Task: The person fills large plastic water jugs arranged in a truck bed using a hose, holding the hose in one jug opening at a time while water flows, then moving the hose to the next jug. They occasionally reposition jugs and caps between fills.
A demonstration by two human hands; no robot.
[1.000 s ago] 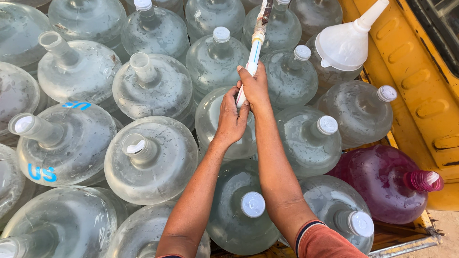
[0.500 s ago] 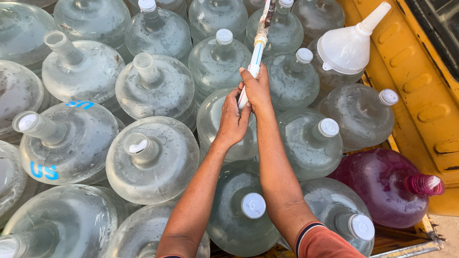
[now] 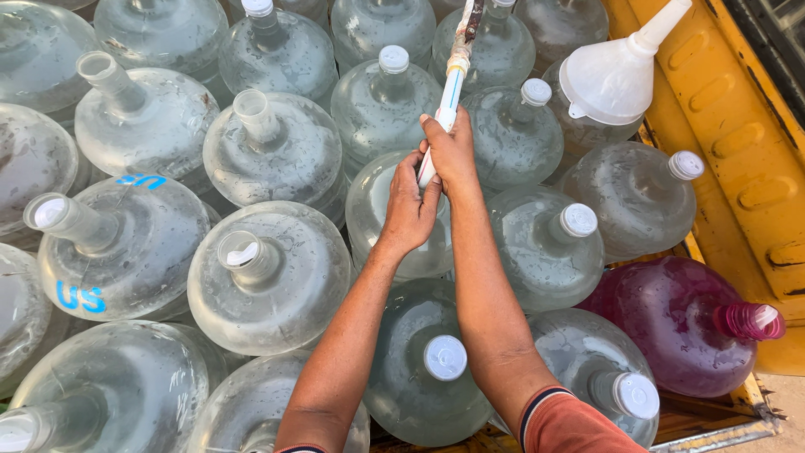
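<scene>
Two hands are closed round a white pipe (image 3: 449,105) w/ a blue stripe: left hand (image 3: 408,210) is wrapped at its lower end, right hand (image 3: 453,151) is clamped just above. Pipe tip is held over a clear jug (image 3: 394,226) near the truck bed's middle, approx. at its neck; filling seems in hand. A steady hold is called for next. A white funnel (image 3: 612,75) is perched toward the yellow side wall (image 3: 738,159); a purple jug (image 3: 671,327) is lodged at the near right corner.
</scene>
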